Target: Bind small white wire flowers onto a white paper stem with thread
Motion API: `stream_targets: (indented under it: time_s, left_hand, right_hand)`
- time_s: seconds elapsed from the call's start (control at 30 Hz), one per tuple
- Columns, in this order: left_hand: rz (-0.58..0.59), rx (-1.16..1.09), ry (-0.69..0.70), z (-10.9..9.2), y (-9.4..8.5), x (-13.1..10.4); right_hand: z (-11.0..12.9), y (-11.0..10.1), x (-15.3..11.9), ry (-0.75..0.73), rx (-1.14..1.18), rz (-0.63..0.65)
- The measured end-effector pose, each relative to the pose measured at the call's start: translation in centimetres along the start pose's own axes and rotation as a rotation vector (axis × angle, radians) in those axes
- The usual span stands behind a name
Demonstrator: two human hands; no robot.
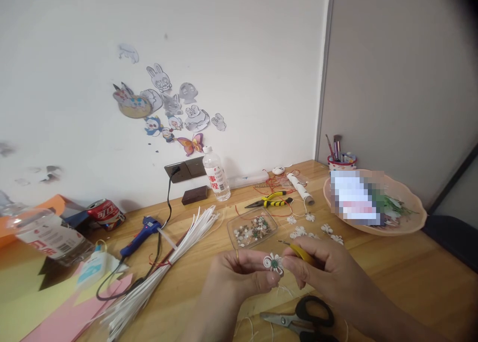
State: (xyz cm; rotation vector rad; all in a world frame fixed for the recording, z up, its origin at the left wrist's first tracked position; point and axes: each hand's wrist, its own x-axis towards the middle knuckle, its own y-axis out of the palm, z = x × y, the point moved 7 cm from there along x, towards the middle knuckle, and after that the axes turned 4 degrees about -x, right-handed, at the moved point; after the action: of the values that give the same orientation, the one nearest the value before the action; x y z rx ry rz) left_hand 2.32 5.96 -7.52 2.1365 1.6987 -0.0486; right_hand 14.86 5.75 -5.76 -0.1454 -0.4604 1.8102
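Between the thumb and fingers of my left hand (241, 277) is a small white coiled-cord flower (274, 263) with a green bead at its centre. My right hand (317, 265) is closed round a yellow-handled tool (301, 253); its thin metal tip points left, and its exact kind is not clear. The right thumb and fingertips also meet the flower's right edge. Just below the hands lie black-handled scissors (298, 322) and loose white thread ends. Beyond the hands, a clear plastic box (252, 227) holds beads, with several white cord flowers (298, 231) beside it.
Yellow-black pliers (269, 201) lie behind the bead box. To the left are a bundle of white strips (164, 272), a blue glue gun (140, 236) with its cord, a glue bottle (93, 267) and coloured paper (74, 312). A pink tray (414, 217) stands at right, a water bottle (217, 175) by the wall.
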Motion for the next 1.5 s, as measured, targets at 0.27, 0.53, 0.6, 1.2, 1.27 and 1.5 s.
stream_targets:
  time_s: [0.27,0.53,0.6,1.2,1.27,1.5]
  left_hand:
    - [-0.042,-0.048,-0.015,0.3,-0.4,0.4]
    - [-0.077,0.054,0.003,-0.3,-1.8,0.7]
    - [-0.091,0.083,0.021,-0.4,-2.5,1.1]
    - [-0.118,0.677,0.044,1.5,-13.7,5.8]
    - [-0.124,0.714,0.055,1.1,-13.7,6.2]
    - [-0.074,0.789,0.155,-0.7,-8.5,6.4]
  right_hand:
    - [-0.4,0.1,0.0,-0.005,-0.041,-0.041]
    - [-0.7,0.4,0.2,0.003,-0.051,0.002]
    - [-0.6,0.1,0.3,0.004,-0.044,-0.021]
    - [-0.4,-0.9,0.5,-0.003,-0.136,-0.073]
    - [-0.4,-0.9,0.5,0.001,-0.136,-0.070]
    - [-0.1,-2.9,0.8,-0.004,-0.126,-0.165]
